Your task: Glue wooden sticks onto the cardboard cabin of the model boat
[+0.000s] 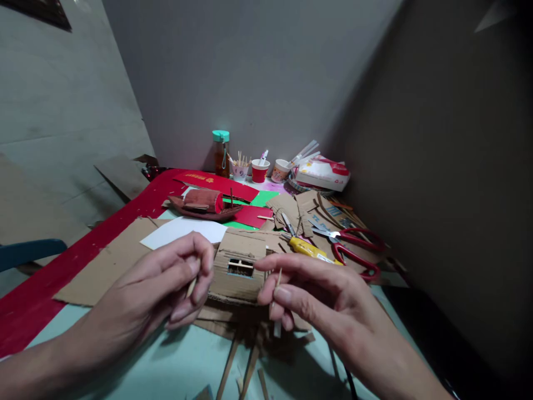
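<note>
A corrugated cardboard model piece [237, 289] stands in the middle, with a rectangular window opening [240, 268] crossed by a thin wooden strip. My left hand [166, 283] is closed beside its left side, a short wooden stick [191, 287] pinched in the curled fingers. On the other side, my right hand [320, 294] pinches a thin pointed wooden stick [279, 276] between thumb and fingers. The right index fingertip is at the window's right edge; whether it touches the cardboard I cannot tell. Under the piece lie flat cardboard layers [214, 328].
Behind stands a brown model boat [200, 203]. Red-handled scissors [353, 244] and a yellow utility knife [312, 250] lie at right among cardboard scraps. Paper cups [260, 172], a bottle [221, 155] and a tissue pack [322, 173] line the wall. Cardboard strips [250, 369] lie in front.
</note>
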`<act>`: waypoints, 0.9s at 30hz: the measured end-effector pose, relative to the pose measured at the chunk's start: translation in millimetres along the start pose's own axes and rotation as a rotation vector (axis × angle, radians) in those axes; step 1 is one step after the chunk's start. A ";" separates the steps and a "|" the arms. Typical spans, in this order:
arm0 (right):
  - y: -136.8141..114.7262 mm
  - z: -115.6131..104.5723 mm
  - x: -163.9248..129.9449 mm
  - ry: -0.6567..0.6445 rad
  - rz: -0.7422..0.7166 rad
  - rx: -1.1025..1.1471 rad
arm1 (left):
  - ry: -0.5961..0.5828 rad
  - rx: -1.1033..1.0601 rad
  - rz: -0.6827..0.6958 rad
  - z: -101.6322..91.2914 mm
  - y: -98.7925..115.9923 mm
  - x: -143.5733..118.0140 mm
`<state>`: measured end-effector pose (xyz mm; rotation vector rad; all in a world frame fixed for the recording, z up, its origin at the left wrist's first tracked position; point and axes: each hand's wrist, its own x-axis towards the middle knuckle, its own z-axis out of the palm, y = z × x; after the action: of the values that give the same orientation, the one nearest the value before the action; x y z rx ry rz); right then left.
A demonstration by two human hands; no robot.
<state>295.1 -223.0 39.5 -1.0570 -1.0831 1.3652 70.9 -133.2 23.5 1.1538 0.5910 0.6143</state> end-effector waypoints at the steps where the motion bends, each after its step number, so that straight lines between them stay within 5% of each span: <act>1: -0.8 2.0 -0.8 -0.006 0.004 -0.012 | -0.027 0.031 -0.021 3.3 -0.4 -0.5; 5: 1.1 7.8 -4.3 -0.036 -0.043 -0.161 | 0.011 0.369 0.044 19.8 -0.4 -0.9; 11: 12.8 3.2 -11.2 -0.080 -0.327 -0.665 | 0.098 0.881 0.407 36.8 -4.0 5.0; 19: 12.4 1.2 -13.0 -0.037 -0.417 -0.762 | 0.104 1.007 0.514 32.5 -3.1 1.6; 24: 13.4 2.5 -9.8 -0.003 -0.466 -0.791 | -0.061 1.265 0.667 32.8 -5.2 -0.7; 27: 14.8 3.3 -8.4 0.044 -0.499 -0.832 | 0.010 1.349 0.780 32.0 -11.6 -3.0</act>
<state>289.4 -232.2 25.9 -1.2547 -1.8010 0.4694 93.0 -159.2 22.2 2.7225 0.5322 0.8884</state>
